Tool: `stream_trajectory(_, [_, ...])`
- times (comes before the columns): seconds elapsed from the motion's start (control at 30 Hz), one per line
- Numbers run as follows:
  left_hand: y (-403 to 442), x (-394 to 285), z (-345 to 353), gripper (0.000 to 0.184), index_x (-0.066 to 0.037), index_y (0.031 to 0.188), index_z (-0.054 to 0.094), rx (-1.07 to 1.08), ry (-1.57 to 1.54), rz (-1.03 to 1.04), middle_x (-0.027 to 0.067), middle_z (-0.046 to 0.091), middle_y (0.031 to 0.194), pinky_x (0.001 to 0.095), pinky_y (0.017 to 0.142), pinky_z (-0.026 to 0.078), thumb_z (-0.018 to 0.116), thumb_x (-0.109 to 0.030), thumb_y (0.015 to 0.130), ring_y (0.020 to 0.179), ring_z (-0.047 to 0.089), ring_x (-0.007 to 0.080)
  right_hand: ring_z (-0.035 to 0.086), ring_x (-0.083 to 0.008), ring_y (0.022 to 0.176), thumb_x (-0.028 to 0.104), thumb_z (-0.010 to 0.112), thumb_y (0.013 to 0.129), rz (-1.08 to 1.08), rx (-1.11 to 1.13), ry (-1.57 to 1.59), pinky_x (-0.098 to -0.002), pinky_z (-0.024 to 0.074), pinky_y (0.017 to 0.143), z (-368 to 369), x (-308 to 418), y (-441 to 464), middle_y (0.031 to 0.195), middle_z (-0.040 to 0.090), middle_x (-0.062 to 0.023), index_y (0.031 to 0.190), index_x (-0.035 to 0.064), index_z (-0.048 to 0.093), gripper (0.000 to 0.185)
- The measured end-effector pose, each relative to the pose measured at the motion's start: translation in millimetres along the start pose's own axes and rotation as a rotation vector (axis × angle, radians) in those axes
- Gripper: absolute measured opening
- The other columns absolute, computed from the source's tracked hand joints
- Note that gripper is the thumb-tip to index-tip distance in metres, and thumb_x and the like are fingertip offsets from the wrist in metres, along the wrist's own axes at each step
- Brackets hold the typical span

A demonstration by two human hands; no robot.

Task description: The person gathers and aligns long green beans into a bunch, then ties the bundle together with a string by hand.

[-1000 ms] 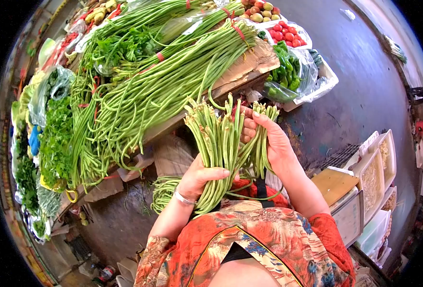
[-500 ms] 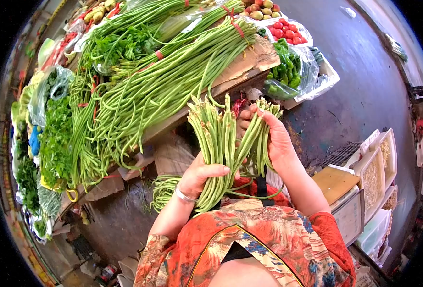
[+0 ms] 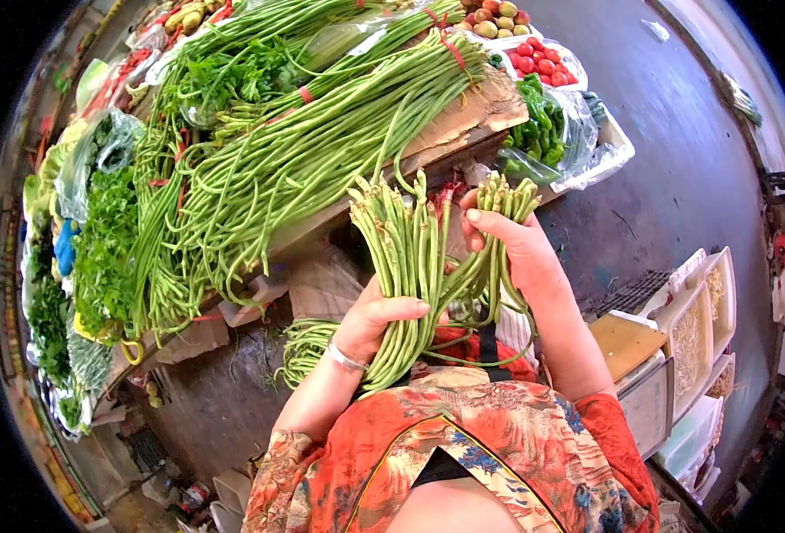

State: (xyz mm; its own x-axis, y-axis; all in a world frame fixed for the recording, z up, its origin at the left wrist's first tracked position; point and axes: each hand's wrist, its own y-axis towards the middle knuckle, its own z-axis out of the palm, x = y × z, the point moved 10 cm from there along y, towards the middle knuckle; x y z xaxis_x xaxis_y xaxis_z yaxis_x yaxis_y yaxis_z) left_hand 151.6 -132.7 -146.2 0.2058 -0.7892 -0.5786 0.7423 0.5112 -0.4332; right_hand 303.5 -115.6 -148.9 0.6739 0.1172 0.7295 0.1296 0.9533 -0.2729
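A thick bunch of long green beans stands upright in my left hand, whose fingers and thumb wrap round its middle. The stem ends fan out at the top. My right hand is closed around a smaller cluster of green beans, held to the right of the main bunch. Lower down, the beans of both clusters run together in front of my chest. Part of my right fingers is hidden behind the beans. Red string shows behind and between the two clusters.
A stall table in front carries long beans tied with red bands and leafy greens. Tomatoes and green peppers lie at its right end. More beans hang low left. A scale and bins stand right.
My right hand has moved slightly right with its cluster, widening the gap from the main bunch. My left hand keeps its hold in nearly the same place.
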Motion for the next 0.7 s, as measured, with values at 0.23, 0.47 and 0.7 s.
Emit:
stream_trajectory(0.23, [6.0, 0.2, 2.8, 0.061, 0.0, 0.132, 0.046, 0.033, 0.082, 0.03, 0.0125, 0.06, 0.121, 0.0324, 0.082, 0.055, 0.069, -0.005, 0.076, 0.1, 0.063, 0.02, 0.052, -0.0086, 0.059, 0.011, 0.073, 0.08, 0.055, 0.094, -0.2, -0.0217, 0.039, 0.055, 7.9, 5.8, -2.7, 0.069, 0.058, 0.0007, 0.105, -0.0008, 0.065, 0.029])
stream_trajectory(0.47, [7.9, 4.5, 0.8, 0.053, 0.0, 0.126, 0.05, -0.005, 0.076, -0.01, 0.011, 0.064, 0.109, 0.0317, 0.075, 0.056, 0.067, -0.001, 0.076, 0.086, 0.066, 0.0199, 0.054, -0.009, 0.059, 0.015, 0.075, 0.078, 0.07, 0.193, -0.193, -0.0222, 0.0427, 0.055, 11.2, 8.3, -7.0, 0.073, 0.061, -0.0023, 0.104, -0.0021, 0.063, 0.033])
stream_trajectory(0.7, [9.2, 8.9, -2.1, 0.047, 0.001, 0.122, 0.053, -0.027, 0.104, -0.043, 0.0108, 0.067, 0.098, 0.0308, 0.071, 0.057, 0.067, -0.001, 0.077, 0.078, 0.067, 0.0193, 0.056, -0.0094, 0.063, 0.011, 0.073, 0.081, 0.062, 0.101, -0.016, -0.0234, 0.0436, 0.057, 4.1, 2.8, -6.1, 0.077, 0.061, -0.0007, 0.098, 0.0028, 0.063, 0.022])
